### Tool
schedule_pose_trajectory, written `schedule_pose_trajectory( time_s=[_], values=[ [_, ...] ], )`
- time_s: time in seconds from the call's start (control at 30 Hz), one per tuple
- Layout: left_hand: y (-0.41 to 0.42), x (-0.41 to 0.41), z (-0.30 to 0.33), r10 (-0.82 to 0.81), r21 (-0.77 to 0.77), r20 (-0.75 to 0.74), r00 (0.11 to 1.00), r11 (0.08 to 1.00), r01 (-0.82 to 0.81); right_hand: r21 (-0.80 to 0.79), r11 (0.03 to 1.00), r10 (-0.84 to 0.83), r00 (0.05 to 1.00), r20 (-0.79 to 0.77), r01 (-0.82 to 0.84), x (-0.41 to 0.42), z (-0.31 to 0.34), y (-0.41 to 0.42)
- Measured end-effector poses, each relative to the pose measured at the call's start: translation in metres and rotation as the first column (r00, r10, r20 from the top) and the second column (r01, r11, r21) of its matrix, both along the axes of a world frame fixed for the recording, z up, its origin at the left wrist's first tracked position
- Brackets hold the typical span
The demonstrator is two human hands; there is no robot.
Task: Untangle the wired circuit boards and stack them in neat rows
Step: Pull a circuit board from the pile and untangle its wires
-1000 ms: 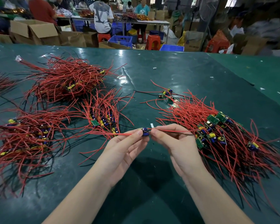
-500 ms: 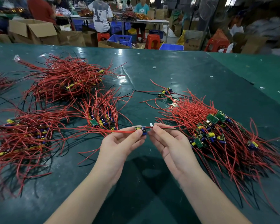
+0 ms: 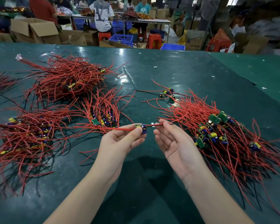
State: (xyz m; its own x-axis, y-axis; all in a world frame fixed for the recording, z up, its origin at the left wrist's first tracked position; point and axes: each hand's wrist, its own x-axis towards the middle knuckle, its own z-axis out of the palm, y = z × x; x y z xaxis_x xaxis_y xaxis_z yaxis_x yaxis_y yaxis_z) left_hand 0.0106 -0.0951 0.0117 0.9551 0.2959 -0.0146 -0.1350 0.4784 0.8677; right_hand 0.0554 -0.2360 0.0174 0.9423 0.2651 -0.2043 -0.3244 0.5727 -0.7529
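The left hand [image 3: 120, 141] pinches 1 small board [image 3: 141, 127] between thumb and fingertips, palm up, holding it just above the desk [image 3: 176, 75] so its red wires trail free to either side. The right hand [image 3: 176, 143] pinches the wire [image 3: 155, 125] running rightward out of the board, its lower fingers loosely spread; this looks like a pull to straighten the lead and draw it clear of the tangled pile [image 3: 217, 131] on the right. Left of the hands lies a small bundle [image 3: 103, 113] with boards lined up together and wires fanned away, probably the row this board is meant to join. 2 larger heaps [image 3: 26, 135] [image 3: 66, 78] sit farther left.
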Motion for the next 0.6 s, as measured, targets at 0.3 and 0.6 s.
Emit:
schedule_pose_trajectory(
  time_s=[0.3, 0.6],
  values=[
    [0.002, -0.001, 0.000, 0.032, 0.052, 0.050, 0.998, 0.998, -0.035, -0.067, 0.998, -0.014, 0.999, -0.029, 0.012, 0.005, -0.004, 0.000],
    [0.008, 0.002, 0.002, 0.098, 0.214, -0.004, 0.995, 0.972, -0.095, 0.065, 0.995, -0.073, 0.997, 0.025, 0.071, 0.015, 0.000, -0.012]
  ],
)
